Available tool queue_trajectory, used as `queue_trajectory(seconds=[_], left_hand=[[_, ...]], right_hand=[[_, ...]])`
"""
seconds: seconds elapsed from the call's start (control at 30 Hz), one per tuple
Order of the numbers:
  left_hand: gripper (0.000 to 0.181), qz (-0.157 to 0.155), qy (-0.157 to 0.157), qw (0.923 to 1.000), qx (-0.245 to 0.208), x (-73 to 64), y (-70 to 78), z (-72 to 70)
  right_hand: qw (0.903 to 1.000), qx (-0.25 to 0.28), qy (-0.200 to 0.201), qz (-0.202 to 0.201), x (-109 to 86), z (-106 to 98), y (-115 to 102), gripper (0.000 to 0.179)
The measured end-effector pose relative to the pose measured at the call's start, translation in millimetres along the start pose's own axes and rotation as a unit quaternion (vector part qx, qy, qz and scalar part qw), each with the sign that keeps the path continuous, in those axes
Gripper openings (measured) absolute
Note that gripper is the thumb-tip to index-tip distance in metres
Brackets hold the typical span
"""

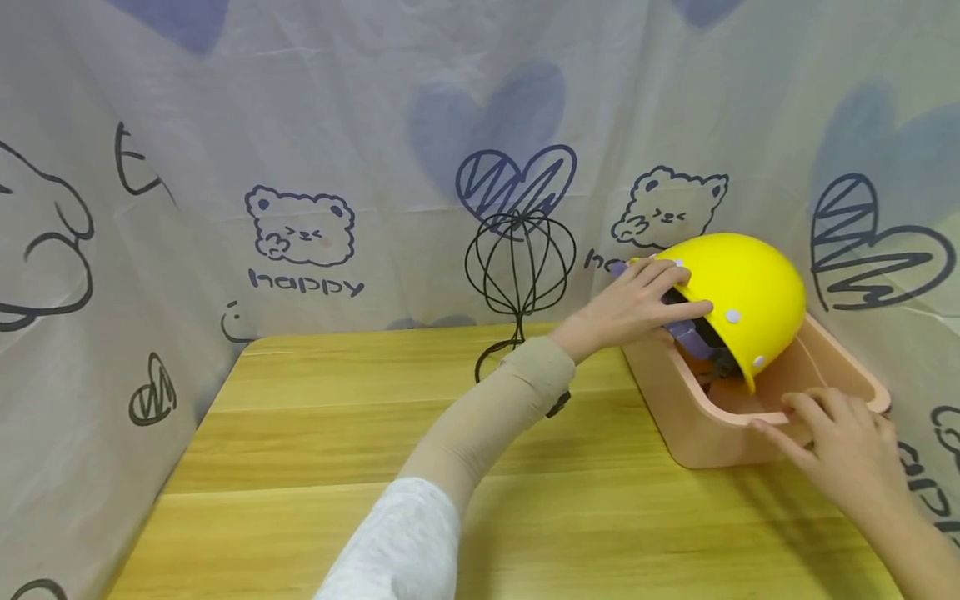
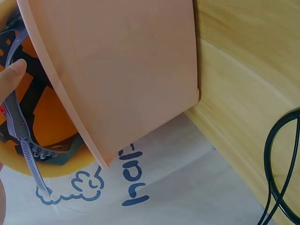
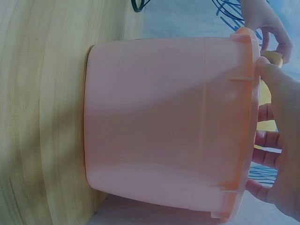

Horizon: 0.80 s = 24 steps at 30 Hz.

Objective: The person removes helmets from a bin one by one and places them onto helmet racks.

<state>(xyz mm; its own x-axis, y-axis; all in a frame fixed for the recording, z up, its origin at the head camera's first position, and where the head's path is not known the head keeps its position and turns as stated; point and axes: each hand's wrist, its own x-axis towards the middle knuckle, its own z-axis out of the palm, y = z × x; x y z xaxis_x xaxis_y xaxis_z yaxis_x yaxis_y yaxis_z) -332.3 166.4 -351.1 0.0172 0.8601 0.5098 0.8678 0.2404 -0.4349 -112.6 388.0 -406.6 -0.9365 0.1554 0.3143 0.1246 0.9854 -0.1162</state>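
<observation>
A yellow hard hat [image 1: 738, 287] sits tilted, partly inside a pink plastic bin [image 1: 720, 433] at the table's right. My left hand [image 1: 637, 304] grips the hat's brim, fingers over the shell's edge and thumb toward the inside. In the left wrist view, the black and grey inner harness [image 2: 33, 98] shows within the shell, beside the bin's wall. My right hand [image 1: 847, 442] holds the bin's near rim, thumb on the outside and fingers hooked over the edge, as the right wrist view shows. The bin's floor is mostly hidden.
A black wire stand [image 1: 519, 275] with a round cage top stands at the table's back, left of the bin and close to my left forearm. The wooden table [image 1: 315, 450] meets a printed cloth backdrop [image 1: 397, 267] behind and at both sides.
</observation>
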Motion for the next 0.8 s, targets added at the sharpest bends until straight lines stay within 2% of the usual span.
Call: queue_trajectory(seconds=[0.2,0.47,0.63,0.8], left_hand=[[0.049,0.0,0.008,0.9999,0.013,-0.4,0.3,-4.4],[0.043,0.006,0.049,0.9979,0.041,-1.9,1.7,-12.1],[0.032,0.005,0.076,0.9953,0.059,-3.8,1.5,-15.8],[0.03,0.0,0.083,0.9948,0.059,-6.5,-0.5,-25.4]], right_hand=[[1.0,-0.001,0.004,0.0,0.1,0,-1,0.061],[1.0,0.002,0.007,-0.002,-0.2,-1,0,0.06],[0.9999,-0.002,0.004,-0.011,0.1,-2,2,0.059],[0.9999,-0.007,0.001,-0.009,0.8,-2,0,0.058]])
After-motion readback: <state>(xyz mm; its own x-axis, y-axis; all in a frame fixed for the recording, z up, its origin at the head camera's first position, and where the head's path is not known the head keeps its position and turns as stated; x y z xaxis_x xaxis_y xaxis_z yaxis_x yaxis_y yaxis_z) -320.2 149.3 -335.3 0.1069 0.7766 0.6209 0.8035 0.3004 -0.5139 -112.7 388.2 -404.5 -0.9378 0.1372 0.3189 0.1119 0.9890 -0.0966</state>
